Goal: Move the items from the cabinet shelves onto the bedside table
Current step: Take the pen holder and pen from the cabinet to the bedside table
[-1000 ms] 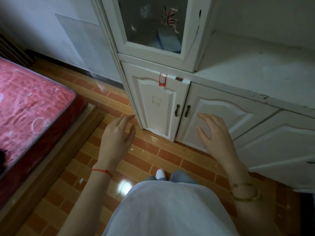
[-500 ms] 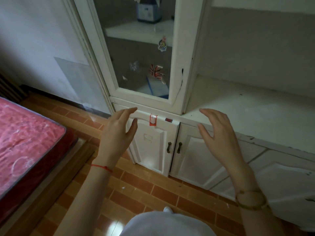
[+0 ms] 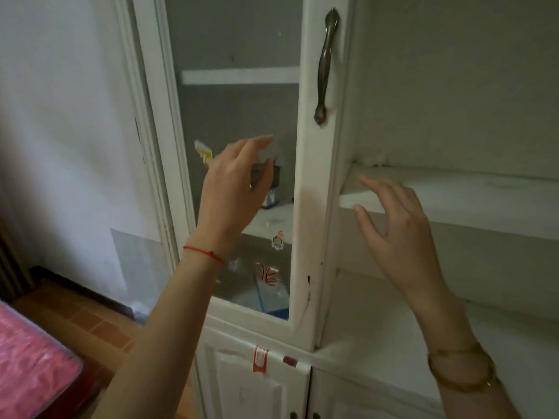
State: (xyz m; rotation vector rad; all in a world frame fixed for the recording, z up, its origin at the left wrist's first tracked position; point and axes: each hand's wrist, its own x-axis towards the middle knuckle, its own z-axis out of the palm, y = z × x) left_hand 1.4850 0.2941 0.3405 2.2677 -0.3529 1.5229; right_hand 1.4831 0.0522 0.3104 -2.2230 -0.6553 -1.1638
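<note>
Cabinet (image 3: 314,207) items sit behind the glass door (image 3: 239,116) on my feed: a small dark box-like item (image 3: 272,189) stands on the middle shelf (image 3: 272,219) inside, partly hidden, and I cannot tell what it is. Starting at the far left, I see a corner of a pink mattress (image 3: 33,361) low in frame, above brown floor tiles. Next comes the left hand (image 3: 233,189), raised in front of the glass with fingers relaxed and slightly spread, holding nothing (a red string circles that wrist). Stickers (image 3: 276,241) dot the glass below it. A metal handle (image 3: 325,68) runs up the door's right stile. Right of the door, the right hand (image 3: 399,228) hovers with fingers spread and empty, near the front edge of an open shelf (image 3: 469,201), a gold bangle (image 3: 462,370) on its wrist. Below lies the white counter (image 3: 423,343).
</note>
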